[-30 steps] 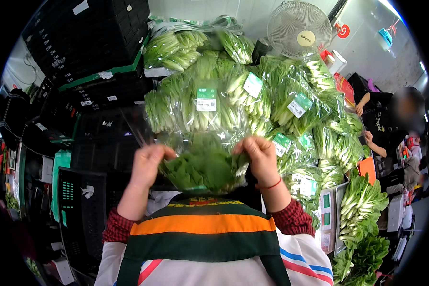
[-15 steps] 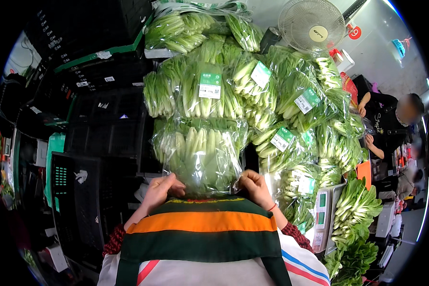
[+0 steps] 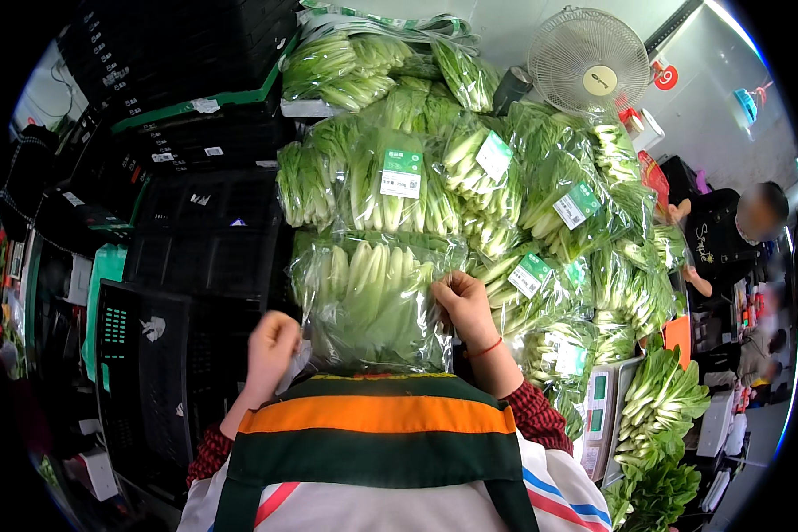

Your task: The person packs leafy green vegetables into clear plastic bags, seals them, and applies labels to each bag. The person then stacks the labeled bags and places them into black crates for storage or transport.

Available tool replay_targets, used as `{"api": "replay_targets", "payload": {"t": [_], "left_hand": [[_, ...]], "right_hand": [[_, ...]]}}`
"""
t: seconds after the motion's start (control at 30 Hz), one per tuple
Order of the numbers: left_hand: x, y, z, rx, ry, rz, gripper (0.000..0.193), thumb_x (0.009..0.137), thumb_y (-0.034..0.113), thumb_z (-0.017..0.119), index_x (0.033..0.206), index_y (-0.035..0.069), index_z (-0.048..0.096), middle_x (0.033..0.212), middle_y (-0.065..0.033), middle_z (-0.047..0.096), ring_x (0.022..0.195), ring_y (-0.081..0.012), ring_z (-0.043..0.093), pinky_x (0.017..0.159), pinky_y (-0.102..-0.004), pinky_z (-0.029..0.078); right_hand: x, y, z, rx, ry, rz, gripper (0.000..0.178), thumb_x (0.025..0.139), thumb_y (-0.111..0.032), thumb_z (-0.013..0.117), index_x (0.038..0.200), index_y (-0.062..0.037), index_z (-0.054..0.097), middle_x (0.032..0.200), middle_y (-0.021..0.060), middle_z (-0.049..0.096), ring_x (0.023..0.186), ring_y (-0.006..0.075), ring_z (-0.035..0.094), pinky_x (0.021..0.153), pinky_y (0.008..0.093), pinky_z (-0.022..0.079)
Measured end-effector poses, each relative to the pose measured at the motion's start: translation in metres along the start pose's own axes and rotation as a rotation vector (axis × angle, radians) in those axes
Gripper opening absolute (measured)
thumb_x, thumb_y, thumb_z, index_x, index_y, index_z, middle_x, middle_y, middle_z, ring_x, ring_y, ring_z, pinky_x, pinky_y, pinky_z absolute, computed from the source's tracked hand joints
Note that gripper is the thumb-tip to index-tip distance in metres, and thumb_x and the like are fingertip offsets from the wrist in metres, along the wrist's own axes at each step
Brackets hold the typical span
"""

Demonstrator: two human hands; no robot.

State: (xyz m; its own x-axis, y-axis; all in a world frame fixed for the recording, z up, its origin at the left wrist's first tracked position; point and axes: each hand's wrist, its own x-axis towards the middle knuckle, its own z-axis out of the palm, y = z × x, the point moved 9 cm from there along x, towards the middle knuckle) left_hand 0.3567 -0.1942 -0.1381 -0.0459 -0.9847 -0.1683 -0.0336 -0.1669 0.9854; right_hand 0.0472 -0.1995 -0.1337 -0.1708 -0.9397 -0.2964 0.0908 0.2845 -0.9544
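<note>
A clear plastic bag of leafy greens lies in front of my body, its pale stalks toward the far side and its dark leaves toward me. At the bag's right edge, my right hand pinches the plastic between thumb and fingers. My left hand is off the bag, just beyond its near left corner, with the fingers curled closed. A whitish film shows beside that hand; whether the fingers hold it is unclear.
Labelled bags of greens are piled beyond and to the right. Black crates stand at left. A weighing scale and loose greens are at right, near a fan. Another person stands at far right.
My left hand has left the bag's near left corner and moved left, its fingers curling closed. My right hand has slid farther up the bag's right edge.
</note>
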Motion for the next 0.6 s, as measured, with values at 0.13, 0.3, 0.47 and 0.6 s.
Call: {"api": "replay_targets", "payload": {"t": [0.13, 0.3, 0.47, 0.6], "left_hand": [[-0.021, 0.135, 0.054, 0.459, -0.275, 0.822, 0.018, 0.082, 0.007, 0.054, 0.098, 0.001, 0.06, 0.099, -0.0138, 0.061, 0.085, -0.0223, 0.06, 0.076, -0.0318, 0.048], [0.014, 0.049, 0.123, 1.0, -0.615, 0.577, 0.064, 0.081, 0.04, 0.059, 0.136, 0.014, 0.038, 0.146, -0.009, 0.025, 0.137, -0.0323, 0.012, 0.108, -0.0565, 0.01], [0.033, 0.0, 0.084, 0.405, -0.351, 0.227, 0.082, 0.075, 0.039, 0.067, 0.141, 0.013, 0.026, 0.149, -0.0176, 0.005, 0.136, -0.0387, 0.006, 0.108, -0.0504, 0.014], [0.047, -0.015, 0.069, 0.212, -0.268, 0.132, 0.075, 0.078, 0.025, 0.068, 0.14, 0.009, 0.029, 0.145, -0.0222, 0.018, 0.135, -0.0316, 0.018, 0.108, -0.0381, 0.02]], "right_hand": [[0.005, 0.008, -0.002, -0.04, 0.019, 0.025, 0.014, 0.084, -0.01, 0.058, 0.072, -0.0034, 0.055, 0.056, -0.0005, 0.054, 0.041, 0.0056, 0.045, 0.038, 0.0198, 0.033], [0.005, 0.02, -0.016, -0.375, -0.1, -0.136, 0.012, 0.082, -0.008, 0.061, 0.088, 0.0017, 0.057, 0.069, 0.0055, 0.059, 0.055, 0.0115, 0.055, 0.049, 0.0229, 0.044], [-0.069, -0.051, 0.023, -1.31, -0.084, -0.9, 0.051, 0.073, -0.005, 0.059, 0.123, -0.0069, 0.046, 0.125, 0.0173, 0.046, 0.116, 0.03, 0.046, 0.096, 0.0456, 0.039], [-0.082, -0.031, 0.078, -1.364, -0.438, -1.169, 0.05, 0.078, -0.013, 0.053, 0.127, -0.0153, 0.045, 0.137, 0.0105, 0.039, 0.124, 0.0281, 0.04, 0.104, 0.0495, 0.028]]}}
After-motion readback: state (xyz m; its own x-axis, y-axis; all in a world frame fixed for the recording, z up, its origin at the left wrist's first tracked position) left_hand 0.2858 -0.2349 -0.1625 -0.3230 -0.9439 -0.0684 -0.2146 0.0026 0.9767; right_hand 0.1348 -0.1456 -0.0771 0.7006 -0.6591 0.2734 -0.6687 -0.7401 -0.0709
